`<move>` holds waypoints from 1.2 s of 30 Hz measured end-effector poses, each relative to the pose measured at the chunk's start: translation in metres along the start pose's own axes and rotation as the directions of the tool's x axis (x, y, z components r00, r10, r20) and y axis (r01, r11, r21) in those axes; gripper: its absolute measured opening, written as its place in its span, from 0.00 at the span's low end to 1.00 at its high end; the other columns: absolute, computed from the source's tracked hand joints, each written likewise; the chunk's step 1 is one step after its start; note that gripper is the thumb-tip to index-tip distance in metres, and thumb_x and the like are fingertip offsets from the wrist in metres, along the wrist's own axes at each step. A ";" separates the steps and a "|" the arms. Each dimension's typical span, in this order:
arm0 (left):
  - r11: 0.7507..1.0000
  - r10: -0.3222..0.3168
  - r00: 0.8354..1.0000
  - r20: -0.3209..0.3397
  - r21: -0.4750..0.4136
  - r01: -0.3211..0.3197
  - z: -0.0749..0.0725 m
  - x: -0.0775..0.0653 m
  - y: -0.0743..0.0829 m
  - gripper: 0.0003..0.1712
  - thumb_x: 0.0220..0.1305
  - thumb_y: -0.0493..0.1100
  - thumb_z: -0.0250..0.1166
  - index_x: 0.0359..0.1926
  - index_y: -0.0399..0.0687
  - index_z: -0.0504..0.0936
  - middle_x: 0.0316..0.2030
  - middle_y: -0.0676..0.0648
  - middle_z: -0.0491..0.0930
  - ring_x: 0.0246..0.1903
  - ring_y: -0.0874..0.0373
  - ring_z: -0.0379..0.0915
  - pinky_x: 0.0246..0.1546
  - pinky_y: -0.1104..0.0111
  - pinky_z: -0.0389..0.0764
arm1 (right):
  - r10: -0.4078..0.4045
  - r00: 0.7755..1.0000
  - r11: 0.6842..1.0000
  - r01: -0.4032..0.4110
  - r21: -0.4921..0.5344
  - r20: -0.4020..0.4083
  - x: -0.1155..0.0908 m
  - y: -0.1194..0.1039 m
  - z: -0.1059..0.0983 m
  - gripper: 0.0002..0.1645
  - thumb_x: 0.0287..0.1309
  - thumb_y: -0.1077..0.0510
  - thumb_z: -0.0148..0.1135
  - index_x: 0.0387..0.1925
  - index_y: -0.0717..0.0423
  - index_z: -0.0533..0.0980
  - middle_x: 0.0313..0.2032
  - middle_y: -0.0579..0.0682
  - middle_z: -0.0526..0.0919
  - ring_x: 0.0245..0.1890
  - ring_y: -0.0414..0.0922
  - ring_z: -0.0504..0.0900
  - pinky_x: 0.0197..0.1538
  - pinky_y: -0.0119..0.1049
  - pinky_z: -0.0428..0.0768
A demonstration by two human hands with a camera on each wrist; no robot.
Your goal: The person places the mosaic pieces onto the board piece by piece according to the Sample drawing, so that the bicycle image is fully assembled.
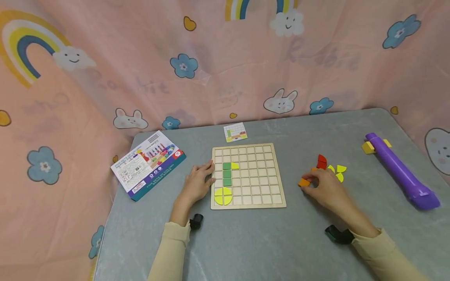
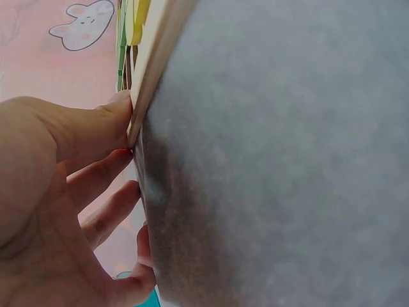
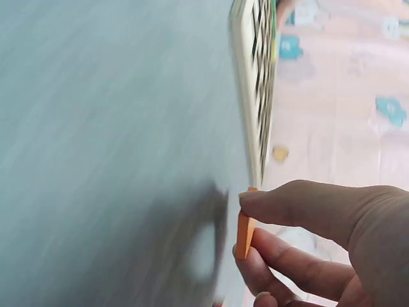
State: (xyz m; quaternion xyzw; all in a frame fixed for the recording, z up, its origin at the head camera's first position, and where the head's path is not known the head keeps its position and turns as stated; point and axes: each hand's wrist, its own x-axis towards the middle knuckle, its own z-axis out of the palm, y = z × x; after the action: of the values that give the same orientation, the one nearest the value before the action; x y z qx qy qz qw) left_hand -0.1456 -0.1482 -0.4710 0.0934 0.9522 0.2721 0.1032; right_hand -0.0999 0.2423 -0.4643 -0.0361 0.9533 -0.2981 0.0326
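Head view: I see even light; right wrist view: streaky blur and dark shadow across the grey tabletop [image 3: 108, 96].

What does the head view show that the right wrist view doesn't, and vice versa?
Only the head view: the printed box, the small pattern card, the purple tube and the loose yellow pieces.

Only the right wrist view: a close, edge-on look at the pinch, with thumb and fingers on the orange piece.

Both: that same piece, the right hand, the grid board, the gray tabletop and the pink backdrop.
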 end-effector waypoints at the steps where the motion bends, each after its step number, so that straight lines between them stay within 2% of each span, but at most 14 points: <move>1: 1.000 0.000 1.000 0.000 0.001 0.000 0.000 0.000 0.000 0.34 0.77 0.44 0.64 0.79 0.48 0.67 0.83 0.52 0.59 0.73 0.43 0.61 0.65 0.38 0.66 | -0.018 1.000 1.000 0.018 0.013 0.003 0.002 -0.007 0.003 0.19 0.56 0.61 0.77 0.48 0.68 0.86 0.47 0.65 0.87 0.46 0.59 0.78 0.47 0.53 0.76; 5: 1.000 0.000 1.000 0.000 0.004 0.000 0.000 0.000 0.000 0.34 0.77 0.45 0.64 0.79 0.48 0.67 0.83 0.52 0.59 0.73 0.43 0.62 0.64 0.37 0.66 | -0.091 0.996 0.996 0.090 0.027 0.026 0.010 -0.035 0.016 0.17 0.58 0.61 0.77 0.48 0.64 0.88 0.49 0.63 0.88 0.52 0.61 0.77 0.54 0.58 0.77; 7: 1.000 -0.001 1.000 0.002 0.005 0.001 0.000 0.000 -0.001 0.34 0.77 0.45 0.64 0.79 0.48 0.67 0.83 0.52 0.59 0.73 0.43 0.61 0.65 0.37 0.66 | -0.138 0.990 0.990 0.137 0.033 0.034 0.014 -0.048 0.023 0.16 0.57 0.61 0.77 0.47 0.62 0.89 0.47 0.61 0.89 0.52 0.61 0.78 0.55 0.59 0.76; 12: 1.000 0.005 1.000 0.007 0.002 -0.005 -0.001 0.001 -0.001 0.34 0.78 0.45 0.64 0.80 0.48 0.66 0.83 0.52 0.58 0.73 0.43 0.62 0.63 0.40 0.67 | -0.221 0.974 0.975 0.221 0.020 0.056 0.025 -0.077 0.046 0.14 0.55 0.61 0.78 0.44 0.60 0.90 0.42 0.54 0.89 0.44 0.53 0.78 0.48 0.49 0.76; 15: 1.000 0.009 1.000 0.007 0.004 -0.009 -0.001 0.001 -0.001 0.34 0.78 0.45 0.64 0.80 0.48 0.66 0.83 0.52 0.58 0.73 0.43 0.62 0.62 0.41 0.68 | -0.245 0.966 0.970 0.244 0.019 0.083 0.028 -0.093 0.058 0.15 0.55 0.60 0.78 0.45 0.58 0.90 0.42 0.52 0.88 0.42 0.49 0.75 0.45 0.43 0.75; 19: 1.000 0.008 1.000 0.007 0.005 -0.008 -0.001 0.001 -0.002 0.34 0.77 0.45 0.64 0.79 0.48 0.66 0.83 0.52 0.58 0.74 0.43 0.62 0.61 0.43 0.68 | -0.280 0.953 0.960 0.278 0.035 0.117 0.030 -0.111 0.071 0.15 0.55 0.61 0.77 0.46 0.56 0.91 0.42 0.49 0.87 0.42 0.46 0.73 0.47 0.41 0.74; 24: 1.000 0.004 1.000 0.010 0.009 -0.004 -0.001 0.000 -0.001 0.35 0.77 0.45 0.65 0.80 0.48 0.66 0.83 0.52 0.58 0.73 0.44 0.62 0.62 0.41 0.68 | -0.313 0.939 0.950 0.308 0.055 0.139 0.033 -0.123 0.082 0.15 0.54 0.63 0.77 0.46 0.56 0.91 0.38 0.47 0.85 0.40 0.44 0.72 0.46 0.39 0.74; 28: 1.000 -0.001 1.000 0.010 0.004 0.001 -0.001 0.001 -0.001 0.34 0.77 0.45 0.64 0.80 0.48 0.66 0.83 0.53 0.58 0.74 0.44 0.61 0.63 0.41 0.67 | -0.335 0.932 0.942 0.330 0.059 0.135 0.035 -0.125 0.087 0.16 0.53 0.64 0.77 0.46 0.56 0.91 0.39 0.47 0.85 0.42 0.44 0.74 0.45 0.39 0.76; 36: 1.000 -0.006 1.000 0.009 0.006 0.006 -0.001 0.001 -0.001 0.34 0.78 0.45 0.64 0.80 0.49 0.66 0.83 0.52 0.59 0.73 0.44 0.62 0.63 0.41 0.68 | -0.343 0.928 0.939 0.339 0.057 0.142 0.036 -0.127 0.092 0.15 0.54 0.63 0.80 0.46 0.55 0.92 0.40 0.46 0.85 0.42 0.44 0.75 0.45 0.40 0.77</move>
State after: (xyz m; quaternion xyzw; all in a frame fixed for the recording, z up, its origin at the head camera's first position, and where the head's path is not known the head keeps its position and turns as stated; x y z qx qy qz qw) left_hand -0.1472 -0.1491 -0.4710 0.0920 0.9527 0.2687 0.1079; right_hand -0.1213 0.0828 -0.4683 -0.2229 0.9225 -0.3107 0.0524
